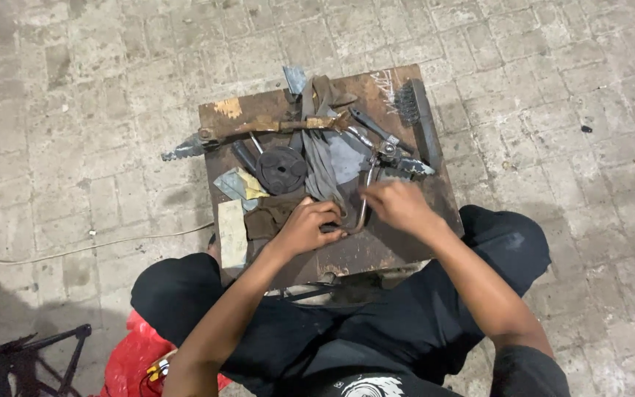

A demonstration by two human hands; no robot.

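Note:
A small rusty metal table (pixel 398 88) stands in front of me, covered with tools and parts. My left hand (pixel 309 224) and my right hand (pixel 398 206) both grip a curved metal rod (pixel 365 195) near the table's front edge. The left holds its lower end, the right its upper bend. Behind my hands lie a dark round disc (pixel 281 169), a grey rag (pixel 317 147), a long rusty lever (pixel 259 126) and a wrench (pixel 372 126).
A black wire brush (pixel 414 110) lies along the table's right side. Sandpaper pieces (pixel 233 229) sit at the left front. A red bag (pixel 128 360) and a black stand (pixel 53 342) are at lower left. A thin cable (pixel 75 250) crosses the paved floor.

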